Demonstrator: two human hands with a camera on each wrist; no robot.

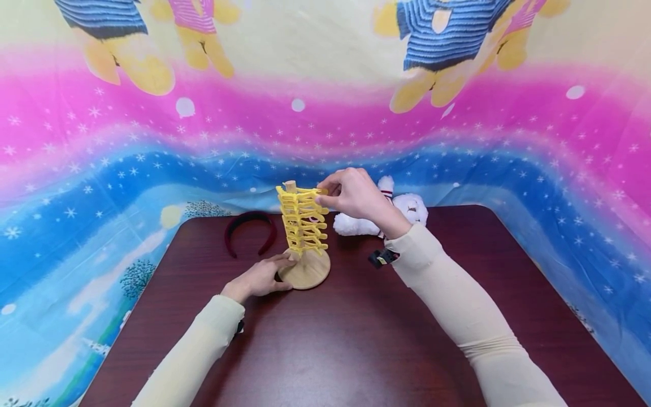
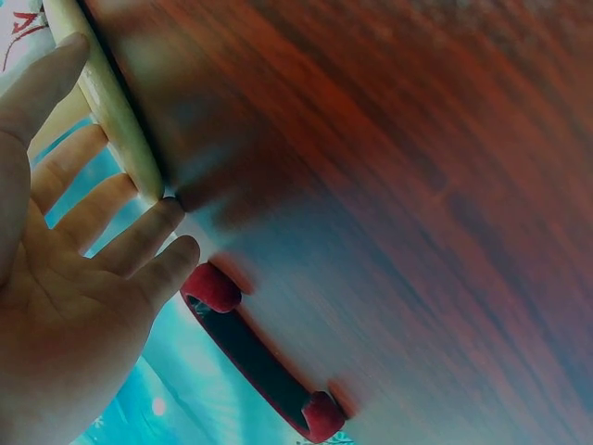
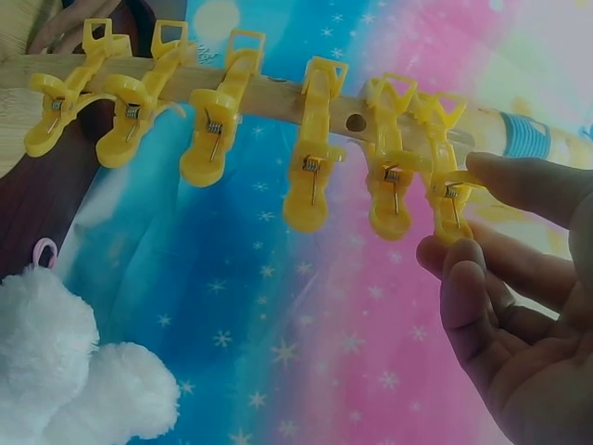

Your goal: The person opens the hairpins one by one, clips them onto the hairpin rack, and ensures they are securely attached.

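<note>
A wooden post (image 3: 278,100) stands upright on a round wooden base (image 1: 311,276), with several yellow spring clips (image 3: 309,185) attached along its height. My right hand (image 1: 356,195) is at the top of the post, where thumb and fingers pinch the handles of the uppermost yellow clip (image 3: 447,209); its jaw end lies against the post. Low on the other side, my left hand (image 1: 258,277) rests against the base's edge. Its fingers are nearly straight in the left wrist view, and the thumb (image 2: 69,57) touches the rim.
A dark red headband (image 1: 231,229) lies on the brown table (image 1: 335,356), left of the post. Behind my right hand is a white plush toy (image 1: 411,208). A printed cloth backdrop (image 1: 325,135) hangs around the table's back and sides.
</note>
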